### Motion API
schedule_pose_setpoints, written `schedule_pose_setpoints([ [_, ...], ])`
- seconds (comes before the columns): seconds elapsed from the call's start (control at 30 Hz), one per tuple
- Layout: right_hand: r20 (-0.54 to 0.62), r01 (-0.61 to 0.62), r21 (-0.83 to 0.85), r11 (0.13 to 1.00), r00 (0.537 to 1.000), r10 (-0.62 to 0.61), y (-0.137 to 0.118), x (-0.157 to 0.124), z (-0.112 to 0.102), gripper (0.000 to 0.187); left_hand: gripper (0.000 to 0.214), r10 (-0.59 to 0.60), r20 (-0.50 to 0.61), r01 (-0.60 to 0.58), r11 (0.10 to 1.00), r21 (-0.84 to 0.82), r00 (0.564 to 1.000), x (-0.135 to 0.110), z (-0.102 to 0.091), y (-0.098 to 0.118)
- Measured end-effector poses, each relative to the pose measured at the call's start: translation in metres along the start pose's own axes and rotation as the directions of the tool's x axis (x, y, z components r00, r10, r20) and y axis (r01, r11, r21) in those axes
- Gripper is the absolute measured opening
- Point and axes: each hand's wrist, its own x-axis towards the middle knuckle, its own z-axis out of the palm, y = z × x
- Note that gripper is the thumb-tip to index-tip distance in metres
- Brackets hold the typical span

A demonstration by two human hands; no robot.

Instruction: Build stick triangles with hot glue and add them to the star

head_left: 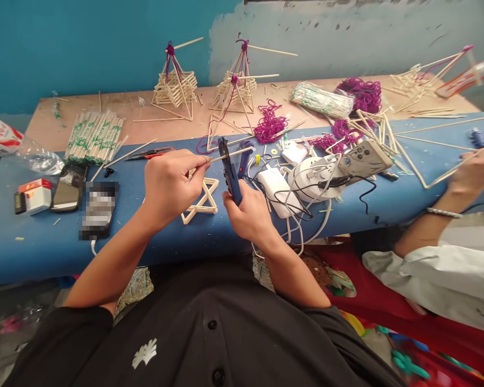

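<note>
Left hand pinches stick at dark blue tool, frame centre

Nearest: left hand [173, 177], centre-left, thumb and fingertips pinching a thin stick [215, 159]; right hand [250, 212], lower centre, fingers wrapped round a dark blue tool [233, 180], exact type unclear. Stick crosses the tool's upper part; contact can't be told. Fingertip pinch probably for aiming, full wrap probably for a firm hold. Stick star [210, 209] lies flat on the blue cover [44, 247] between the hands, likely for easy reach.

Right edge: co-worker's hand [474, 172] near sticks, grip unclear.

Mid-frame right: white charger brick [280, 191] amid tangled cables.

Containers: red-and-white box [36, 196], left, contents hidden; green-printed packet [322, 100], upper right, wrapped, apparently sticks inside; crumpled clear wrapper [44, 158], far left, contents unclear.

Farther: purple yarn [271, 122] heaped, upper centre. Farthest: two stick towers [175, 86] [234, 94] near the wall, purple-tied tops, probably parked back for working room.
</note>
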Motion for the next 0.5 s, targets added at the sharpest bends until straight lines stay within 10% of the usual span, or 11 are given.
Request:
schedule_pose_setpoints([
  [0.27, -0.168, -0.040, 0.251, 0.967, 0.982, 0.084, 0.006, 0.008, -0.007, 0.053, 0.018, 0.032, -0.082, -0.022, 0.991, 0.129, 0.996, 0.003, -0.017, 0.012],
  [0.5, -0.085, -0.095, 0.495, 0.863, 0.984, 0.157, 0.009, -0.010, -0.011, 0.052, 0.016, -0.346, -0.209, 0.380, 0.913, 0.151, 0.915, -0.038, -0.068, -0.023],
])
